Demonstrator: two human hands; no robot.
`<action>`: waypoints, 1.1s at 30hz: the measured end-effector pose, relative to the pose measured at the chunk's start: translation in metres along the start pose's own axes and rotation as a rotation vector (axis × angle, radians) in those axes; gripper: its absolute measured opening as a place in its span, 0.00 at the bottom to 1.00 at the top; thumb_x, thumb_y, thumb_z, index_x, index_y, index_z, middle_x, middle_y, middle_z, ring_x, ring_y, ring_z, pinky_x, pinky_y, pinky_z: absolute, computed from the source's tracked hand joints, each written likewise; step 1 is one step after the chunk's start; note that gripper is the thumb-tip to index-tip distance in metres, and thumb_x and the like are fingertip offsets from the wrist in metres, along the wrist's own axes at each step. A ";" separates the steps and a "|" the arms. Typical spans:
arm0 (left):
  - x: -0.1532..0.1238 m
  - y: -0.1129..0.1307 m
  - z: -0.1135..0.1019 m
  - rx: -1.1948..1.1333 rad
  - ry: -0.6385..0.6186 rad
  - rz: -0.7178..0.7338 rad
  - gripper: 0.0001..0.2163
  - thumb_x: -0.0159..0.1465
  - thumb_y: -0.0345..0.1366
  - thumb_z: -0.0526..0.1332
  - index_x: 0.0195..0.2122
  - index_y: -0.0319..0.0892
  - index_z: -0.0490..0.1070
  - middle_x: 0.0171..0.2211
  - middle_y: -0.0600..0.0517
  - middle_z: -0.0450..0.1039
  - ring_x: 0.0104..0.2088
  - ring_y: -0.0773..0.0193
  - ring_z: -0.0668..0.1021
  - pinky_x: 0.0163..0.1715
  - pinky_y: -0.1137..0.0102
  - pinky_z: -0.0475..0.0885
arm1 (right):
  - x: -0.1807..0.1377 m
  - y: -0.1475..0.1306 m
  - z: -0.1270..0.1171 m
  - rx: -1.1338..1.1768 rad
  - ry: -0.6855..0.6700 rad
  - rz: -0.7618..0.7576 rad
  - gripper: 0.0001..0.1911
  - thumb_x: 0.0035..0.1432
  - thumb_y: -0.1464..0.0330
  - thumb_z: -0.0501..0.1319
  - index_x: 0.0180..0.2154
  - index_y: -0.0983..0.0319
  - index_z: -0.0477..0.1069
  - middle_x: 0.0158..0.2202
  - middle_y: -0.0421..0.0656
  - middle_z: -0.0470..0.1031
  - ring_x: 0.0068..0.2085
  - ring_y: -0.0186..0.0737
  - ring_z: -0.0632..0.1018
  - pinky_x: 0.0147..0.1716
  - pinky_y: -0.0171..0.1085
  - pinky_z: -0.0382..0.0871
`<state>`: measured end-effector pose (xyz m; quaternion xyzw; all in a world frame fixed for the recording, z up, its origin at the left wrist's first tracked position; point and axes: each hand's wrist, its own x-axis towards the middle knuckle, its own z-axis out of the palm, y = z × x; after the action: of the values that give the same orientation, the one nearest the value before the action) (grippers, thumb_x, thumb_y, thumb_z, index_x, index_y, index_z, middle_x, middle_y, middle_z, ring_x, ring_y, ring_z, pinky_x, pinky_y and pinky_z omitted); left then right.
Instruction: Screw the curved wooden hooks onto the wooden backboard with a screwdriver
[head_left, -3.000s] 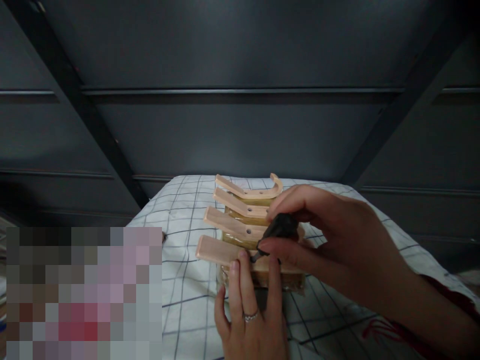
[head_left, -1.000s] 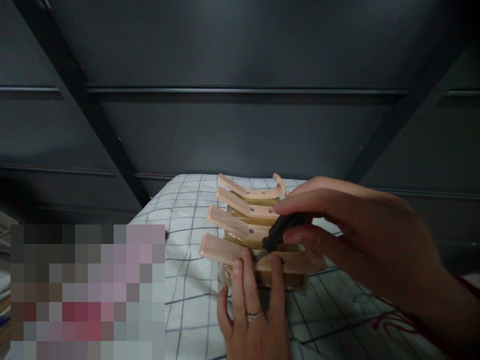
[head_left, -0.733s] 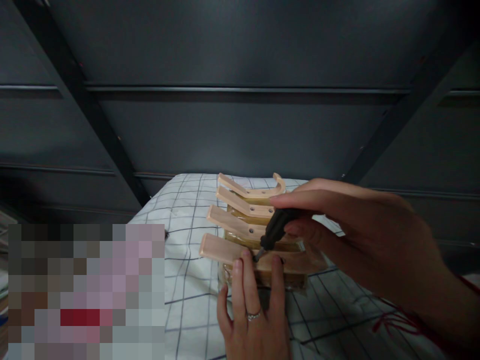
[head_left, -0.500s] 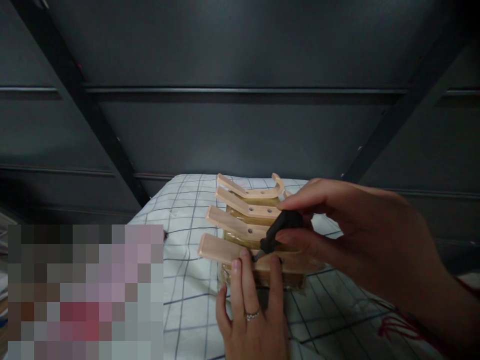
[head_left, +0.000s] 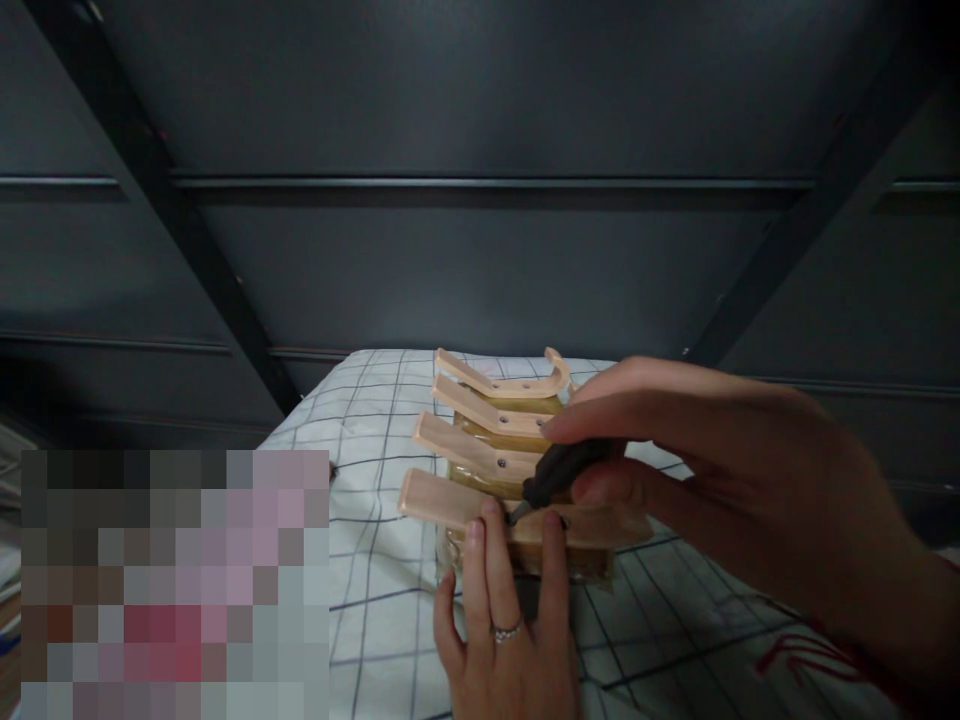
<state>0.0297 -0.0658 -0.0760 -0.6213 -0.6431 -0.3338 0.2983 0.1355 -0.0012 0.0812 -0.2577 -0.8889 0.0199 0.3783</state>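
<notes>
Several pale wooden coat hooks (head_left: 454,435) lie side by side across a yellowish-brown board (head_left: 555,560) that looks wrapped in clear plastic. My left hand (head_left: 510,640), with a ring on one finger, has its fingers stretched out and spread, the tips pressing on the nearest wooden hook (head_left: 442,498). My right hand (head_left: 697,480) is closed round the black handle of a short screwdriver (head_left: 566,468). The screwdriver slants down to the left, its tip at a hole in the nearest hook, between my left fingers. The tip's contact is partly hidden by those fingers.
Under the board spreads a white cloth with dark grid lines (head_left: 367,580). Behind it rises a dark grey panelled wall (head_left: 480,270) with slanting bars. A pixelated patch covers the lower left. A red tasselled cord (head_left: 802,645) hangs at my right wrist.
My right fingers have turned about the screwdriver's handle, and the handle leans lower to the right. The tip stays at the same hole. My left hand has barely moved.
</notes>
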 end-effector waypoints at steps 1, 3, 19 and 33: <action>0.000 0.000 0.000 0.002 0.003 -0.002 0.27 0.63 0.32 0.53 0.63 0.51 0.50 0.56 0.43 0.62 0.57 0.55 0.62 0.48 0.60 0.59 | 0.000 0.000 -0.001 -0.008 -0.016 -0.022 0.08 0.62 0.72 0.56 0.38 0.61 0.73 0.35 0.41 0.80 0.35 0.34 0.79 0.34 0.29 0.74; 0.000 0.001 0.000 0.006 0.007 -0.009 0.27 0.63 0.32 0.54 0.63 0.52 0.51 0.56 0.44 0.62 0.58 0.55 0.61 0.48 0.60 0.58 | 0.000 0.001 -0.003 -0.039 -0.011 -0.039 0.11 0.63 0.73 0.53 0.41 0.63 0.73 0.38 0.42 0.81 0.38 0.34 0.80 0.37 0.28 0.74; -0.001 -0.001 0.000 -0.011 -0.020 0.003 0.26 0.64 0.33 0.51 0.64 0.50 0.48 0.57 0.42 0.59 0.58 0.55 0.60 0.50 0.60 0.56 | -0.001 -0.004 0.015 -0.033 0.195 0.083 0.01 0.57 0.71 0.60 0.33 0.62 0.68 0.26 0.38 0.77 0.23 0.30 0.75 0.25 0.28 0.72; -0.001 0.001 0.001 -0.019 0.006 0.000 0.26 0.64 0.34 0.53 0.63 0.51 0.50 0.56 0.43 0.61 0.63 0.58 0.54 0.53 0.61 0.53 | -0.003 0.007 -0.007 -0.272 0.026 -0.107 0.12 0.66 0.64 0.51 0.37 0.60 0.72 0.32 0.40 0.82 0.28 0.31 0.81 0.27 0.26 0.74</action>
<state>0.0306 -0.0652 -0.0773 -0.6232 -0.6389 -0.3417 0.2946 0.1453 0.0027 0.0825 -0.2590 -0.8909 -0.1244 0.3518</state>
